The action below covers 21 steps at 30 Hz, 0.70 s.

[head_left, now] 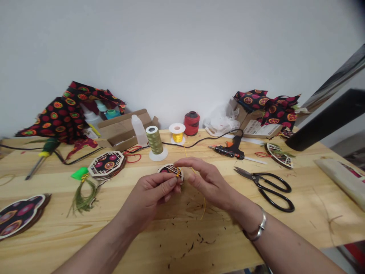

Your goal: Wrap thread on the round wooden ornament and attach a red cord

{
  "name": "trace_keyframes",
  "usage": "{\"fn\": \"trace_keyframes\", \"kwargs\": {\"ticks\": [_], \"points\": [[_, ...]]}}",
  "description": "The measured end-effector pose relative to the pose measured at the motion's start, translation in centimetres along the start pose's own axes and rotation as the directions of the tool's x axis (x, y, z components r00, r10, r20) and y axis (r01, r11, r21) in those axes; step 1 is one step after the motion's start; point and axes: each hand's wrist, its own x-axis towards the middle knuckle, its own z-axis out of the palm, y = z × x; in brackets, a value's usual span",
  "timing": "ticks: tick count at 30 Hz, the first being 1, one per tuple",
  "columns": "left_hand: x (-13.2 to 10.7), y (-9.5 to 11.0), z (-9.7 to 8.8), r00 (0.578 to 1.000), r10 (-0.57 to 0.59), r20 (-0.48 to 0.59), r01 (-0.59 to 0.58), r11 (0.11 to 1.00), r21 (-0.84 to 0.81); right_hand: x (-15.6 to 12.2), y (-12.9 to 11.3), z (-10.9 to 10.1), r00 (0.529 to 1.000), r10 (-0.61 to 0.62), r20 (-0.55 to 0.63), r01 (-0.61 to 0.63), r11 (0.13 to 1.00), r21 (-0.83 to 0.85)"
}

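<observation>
A small round ornament [168,168] is held over the middle of the wooden surface [85,236], with the fingers of the left hand [152,192] closed on it from 7 o'clock. A yellow cord [204,205] is pinched at its edge by the closed fingers of the right hand [209,182] and trails toward 5 o'clock. Black scissors [266,186] are laid at 3 o'clock, and a gold thread spool [155,141] stands at 12 o'clock.

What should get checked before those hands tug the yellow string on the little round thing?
1. Grip: the left hand holds the round ornament: ok.
2. Pinch: the right hand pinches the yellow cord at the ornament: ok.
3. Knot snug: cannot tell, fingers hide it.
4. Cord cut free of the yellow spool: cannot tell.
5. Reach: the scissors lie beside the right hand: ok.
6. Clean table: not ok, thread scraps litter it.
</observation>
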Motion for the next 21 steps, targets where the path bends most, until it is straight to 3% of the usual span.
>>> {"fn": "trace_keyframes", "kwargs": {"ticks": [3,7,12,21], "points": [[0.0,0.2,-0.3,0.999,0.027,-0.026,-0.030,0.995,-0.097,-0.2,0.0,0.0,0.987,-0.035,0.159,0.031,0.999,0.026],[0.1,0.9,-0.6,0.990,0.094,-0.106,-0.115,0.971,-0.211,-0.1,0.4,0.6,0.969,0.003,0.247,-0.010,1.000,0.025],[0.6,1.5,-0.9,0.972,0.093,-0.214,-0.159,0.935,-0.317,0.1,0.9,0.9,0.974,0.165,0.155,-0.166,0.986,-0.003],[1.7,1.3,-1.8,0.965,0.133,-0.224,-0.219,0.881,-0.419,0.2,1.3,0.5,0.981,0.184,0.067,-0.184,0.983,-0.005]]}}
